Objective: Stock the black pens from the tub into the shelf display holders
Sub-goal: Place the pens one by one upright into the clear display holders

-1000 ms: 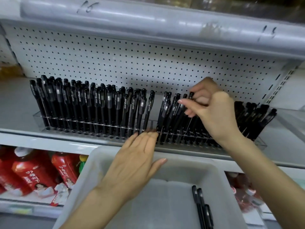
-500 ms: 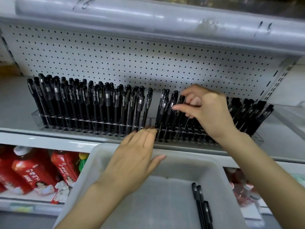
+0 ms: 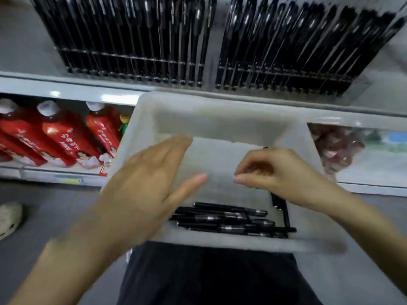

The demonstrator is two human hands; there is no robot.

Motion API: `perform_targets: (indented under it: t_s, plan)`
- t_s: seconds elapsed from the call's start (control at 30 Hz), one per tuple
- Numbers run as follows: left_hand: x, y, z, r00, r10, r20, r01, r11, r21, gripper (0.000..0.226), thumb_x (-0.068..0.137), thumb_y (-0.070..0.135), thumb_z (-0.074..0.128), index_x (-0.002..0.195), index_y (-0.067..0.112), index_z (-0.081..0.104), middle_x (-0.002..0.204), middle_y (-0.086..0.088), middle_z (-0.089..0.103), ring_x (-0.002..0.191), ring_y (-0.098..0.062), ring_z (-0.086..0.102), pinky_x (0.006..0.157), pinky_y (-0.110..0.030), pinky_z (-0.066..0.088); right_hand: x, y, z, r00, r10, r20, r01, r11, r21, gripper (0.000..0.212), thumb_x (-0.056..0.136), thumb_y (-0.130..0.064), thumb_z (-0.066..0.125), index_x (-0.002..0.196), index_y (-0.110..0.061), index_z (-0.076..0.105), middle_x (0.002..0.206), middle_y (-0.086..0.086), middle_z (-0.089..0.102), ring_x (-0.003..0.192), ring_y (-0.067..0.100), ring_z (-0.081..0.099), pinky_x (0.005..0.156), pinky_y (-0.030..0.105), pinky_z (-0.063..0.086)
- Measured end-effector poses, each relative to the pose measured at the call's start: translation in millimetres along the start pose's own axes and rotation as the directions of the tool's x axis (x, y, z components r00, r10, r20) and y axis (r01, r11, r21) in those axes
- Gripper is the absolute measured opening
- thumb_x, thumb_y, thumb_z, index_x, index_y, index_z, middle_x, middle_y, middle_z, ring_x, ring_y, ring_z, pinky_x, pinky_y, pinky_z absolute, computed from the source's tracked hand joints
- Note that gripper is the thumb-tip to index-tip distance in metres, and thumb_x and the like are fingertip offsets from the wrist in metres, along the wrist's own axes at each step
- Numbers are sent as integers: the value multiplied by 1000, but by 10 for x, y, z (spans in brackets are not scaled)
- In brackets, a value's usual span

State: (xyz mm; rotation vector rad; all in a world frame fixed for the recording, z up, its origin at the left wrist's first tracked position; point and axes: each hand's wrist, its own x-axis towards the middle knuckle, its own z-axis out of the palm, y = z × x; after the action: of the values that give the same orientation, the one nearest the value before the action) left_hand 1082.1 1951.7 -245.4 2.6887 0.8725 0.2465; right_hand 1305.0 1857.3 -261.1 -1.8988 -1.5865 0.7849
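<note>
Motion blur smears your left hand [image 3: 149, 183]. Your right hand [image 3: 279, 172] hides the middle of a pen [image 3: 280, 204] beneath it; whether you grip it is unclear. Beyond both hands, the shelved pens [image 3: 136, 29] run off the top edge.

The tub [image 3: 220, 113] looks like milky, half-clear plastic with a matt, slightly grainy surface. The loose pens [image 3: 224, 219] in it have smooth black plastic bodies with a soft shine and a silver, metal-looking band. The shelved pens [image 3: 136, 25] are glossy too. The display holders [image 3: 132, 59] seem to be clear plastic. The shelf edge [image 3: 77, 88] is smooth, grey and reflecting. The bottles [image 3: 66, 137] carry shiny red labels. The dark garment [image 3: 209, 274] is matt cloth.
</note>
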Motion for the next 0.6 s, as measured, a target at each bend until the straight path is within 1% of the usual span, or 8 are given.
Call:
perform_targets:
  t_s: [0.03,0.1,0.13,0.2,0.3,0.37,0.43,0.6]
  plan:
    - [-140,37,41,1000,-3,28,3,1000,0,78,82,74,3,148,35,14,146,25,21,129,9,12,101,-3,3,-63,84,121,997,44,56,-45,999,5,39,63,-61,61,76,-25,69,72,-10,69,67,8,64,65,24,49]
    - [-345,113,110,996,-19,88,18,1000,14,70,93,65,13,142,24,39,138,11,48,123,-2,36,99,-12,26,-159,199,295,980,122,159,-128,991,28,35,67,-56,65,79,-24,70,73,-8,70,70,13,65,66,25,51]
    - [-404,137,149,997,-24,70,20,998,61,66,95,59,19,136,18,49,131,4,57,118,-8,47,96,-18,32,-187,229,352,971,149,188,-157,987,31,32,68,-52,68,80,-23,70,74,-7,70,70,13,65,67,24,51]
    - [-467,139,245,999,-30,13,28,989,144,61,95,52,25,126,12,59,121,-2,64,112,-17,60,91,-26,37,-212,250,431,963,179,203,-189,981,34,26,70,-45,74,83,-22,71,74,-6,69,67,6,62,67,19,51]
    - [-484,136,324,998,-49,-28,53,983,177,60,94,49,26,123,10,62,117,-2,67,109,-20,63,83,-32,51,-186,245,484,960,191,206,-196,980,8,23,72,-38,77,87,-21,70,78,-6,66,67,1,59,66,14,48]
    - [-484,141,334,997,-59,-41,65,981,182,59,94,48,26,122,10,63,115,-1,68,108,-20,64,81,-35,53,-177,255,504,955,196,220,-195,980,-27,25,73,-38,77,90,-22,69,83,-7,64,73,3,59,71,16,50]
    - [-491,153,347,996,-64,-57,73,980,184,59,95,47,25,121,11,63,114,0,68,106,-19,65,79,-34,53,-180,268,514,951,209,229,-206,978,-39,26,73,-39,76,92,-23,67,87,-8,62,76,5,59,73,16,50]
    - [-499,156,376,994,-57,-89,73,979,192,56,94,47,28,119,12,65,114,0,68,104,-19,66,78,-34,53,-196,288,511,938,254,237,-249,967,-50,27,74,-47,72,90,-27,64,84,-9,63,75,4,61,76,21,52]
